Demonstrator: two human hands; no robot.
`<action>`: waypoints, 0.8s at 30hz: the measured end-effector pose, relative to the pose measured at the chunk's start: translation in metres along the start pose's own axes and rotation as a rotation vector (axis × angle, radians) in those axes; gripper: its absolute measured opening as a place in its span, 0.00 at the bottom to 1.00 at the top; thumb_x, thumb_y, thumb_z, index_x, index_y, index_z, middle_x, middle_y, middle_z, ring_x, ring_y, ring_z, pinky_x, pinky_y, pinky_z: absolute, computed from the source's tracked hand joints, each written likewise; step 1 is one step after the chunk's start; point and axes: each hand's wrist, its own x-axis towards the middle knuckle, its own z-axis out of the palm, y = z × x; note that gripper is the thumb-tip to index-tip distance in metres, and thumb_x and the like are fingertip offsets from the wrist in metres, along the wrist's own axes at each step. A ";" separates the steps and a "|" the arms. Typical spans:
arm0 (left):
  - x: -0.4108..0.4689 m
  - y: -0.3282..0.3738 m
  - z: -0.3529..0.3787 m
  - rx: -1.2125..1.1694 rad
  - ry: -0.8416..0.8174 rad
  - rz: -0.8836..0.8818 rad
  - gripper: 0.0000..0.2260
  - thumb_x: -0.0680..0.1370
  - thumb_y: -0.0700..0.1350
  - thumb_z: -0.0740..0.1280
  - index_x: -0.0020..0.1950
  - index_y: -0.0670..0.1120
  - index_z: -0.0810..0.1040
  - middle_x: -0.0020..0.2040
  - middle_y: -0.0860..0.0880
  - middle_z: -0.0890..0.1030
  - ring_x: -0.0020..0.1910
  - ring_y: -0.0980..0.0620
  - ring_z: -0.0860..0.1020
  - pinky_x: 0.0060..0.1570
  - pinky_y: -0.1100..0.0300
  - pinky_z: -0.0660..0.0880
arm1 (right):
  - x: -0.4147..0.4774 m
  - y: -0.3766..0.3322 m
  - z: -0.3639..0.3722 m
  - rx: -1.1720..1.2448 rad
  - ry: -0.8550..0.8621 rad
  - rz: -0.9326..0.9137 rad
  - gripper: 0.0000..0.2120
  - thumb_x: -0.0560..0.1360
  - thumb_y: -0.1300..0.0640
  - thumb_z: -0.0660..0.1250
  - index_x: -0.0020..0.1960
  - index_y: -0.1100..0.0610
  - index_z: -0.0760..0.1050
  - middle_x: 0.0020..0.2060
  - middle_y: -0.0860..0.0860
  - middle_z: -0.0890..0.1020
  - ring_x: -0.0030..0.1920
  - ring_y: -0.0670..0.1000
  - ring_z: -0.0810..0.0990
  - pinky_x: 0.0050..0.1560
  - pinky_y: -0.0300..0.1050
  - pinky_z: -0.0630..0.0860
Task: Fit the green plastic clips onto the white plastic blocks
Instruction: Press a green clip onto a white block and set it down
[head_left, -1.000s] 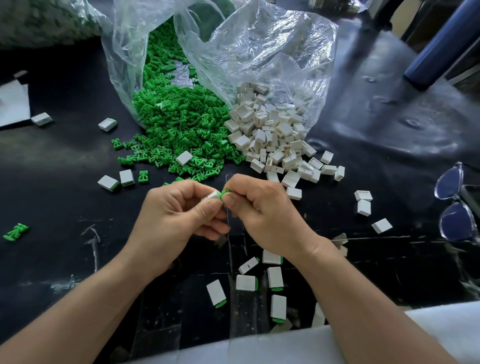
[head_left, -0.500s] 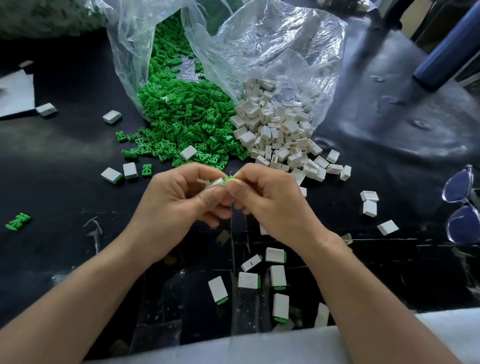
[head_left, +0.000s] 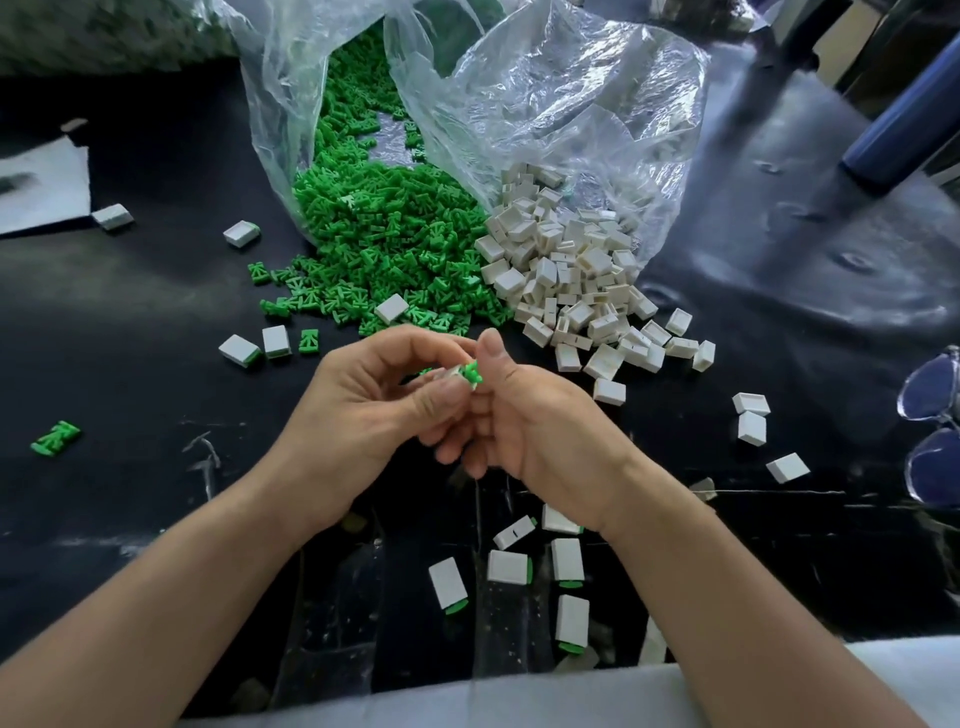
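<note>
Left hand (head_left: 363, 415) pinches a white block (head_left: 455, 375) above the table (head_left: 130, 322); right hand (head_left: 535, 431) apparently holds the green clip (head_left: 471, 375) at its open end. Parts judged light, stiff; grip flat sides.

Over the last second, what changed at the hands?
The right hand rolled outward and its thumb lifted, exposing the green clip sticking out of the white block, which the left hand keeps pinching. The clip pile, block pile and finished blocks stayed put.
</note>
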 end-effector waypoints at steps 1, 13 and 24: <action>-0.001 0.001 0.001 0.000 -0.005 -0.002 0.06 0.66 0.41 0.68 0.37 0.49 0.83 0.41 0.50 0.84 0.35 0.50 0.79 0.35 0.64 0.77 | -0.001 -0.001 0.000 0.018 -0.007 0.010 0.26 0.68 0.38 0.52 0.44 0.59 0.75 0.32 0.51 0.78 0.32 0.46 0.75 0.32 0.36 0.70; -0.003 0.001 0.003 0.037 0.020 -0.016 0.10 0.63 0.38 0.69 0.43 0.42 0.83 0.37 0.43 0.84 0.36 0.47 0.82 0.37 0.62 0.80 | -0.005 0.004 0.001 0.029 0.037 0.071 0.22 0.66 0.39 0.57 0.40 0.59 0.70 0.27 0.46 0.68 0.28 0.43 0.64 0.26 0.33 0.63; -0.004 0.003 0.002 0.043 0.034 -0.015 0.10 0.61 0.34 0.69 0.40 0.43 0.83 0.43 0.51 0.85 0.43 0.54 0.83 0.40 0.66 0.78 | -0.009 0.004 0.007 -0.027 0.123 0.054 0.16 0.67 0.41 0.58 0.36 0.54 0.67 0.25 0.43 0.65 0.28 0.43 0.61 0.27 0.33 0.61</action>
